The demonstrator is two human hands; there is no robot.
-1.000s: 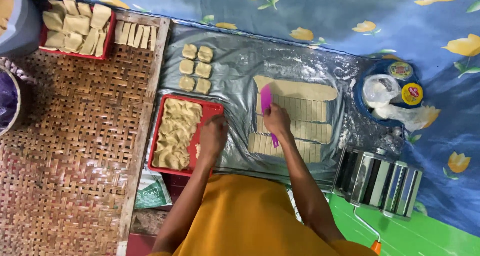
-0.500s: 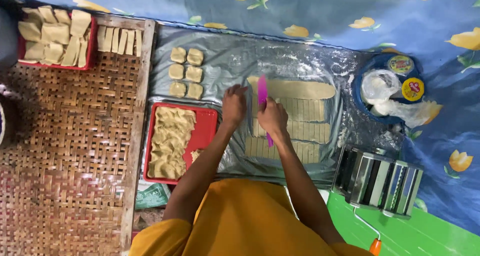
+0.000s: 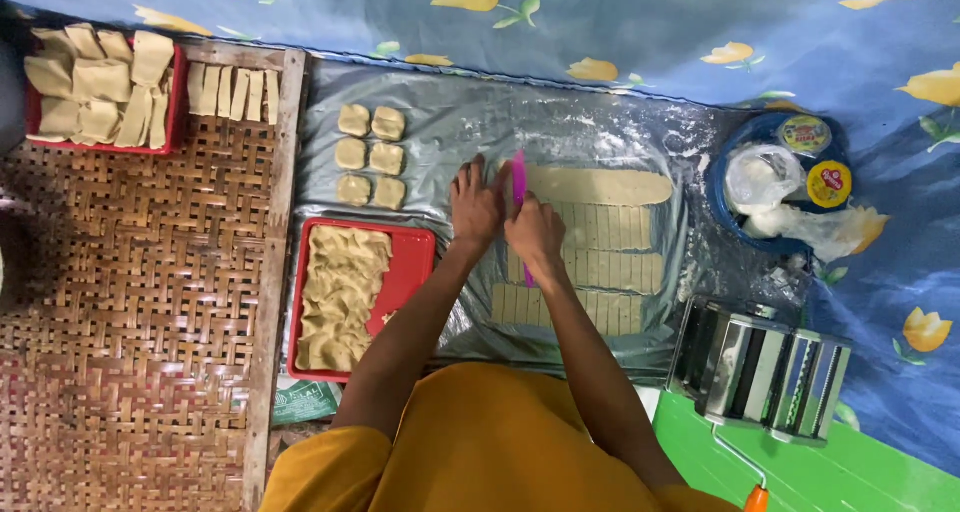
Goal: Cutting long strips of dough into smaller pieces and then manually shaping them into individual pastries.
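Pink scraper stands clenched in the right hand at the uncut dough strip's left end; the left hand, moved off the red tray, lies released beside it, steadying.

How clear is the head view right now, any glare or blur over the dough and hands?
Head view: light is soft and even, with no hard shadows. The plastic sheet shows pale sheen and flour haze, so its surface is washed out. Both hands, left hand and right hand, the pink cutter and the dough strips look sharp, without motion blur.
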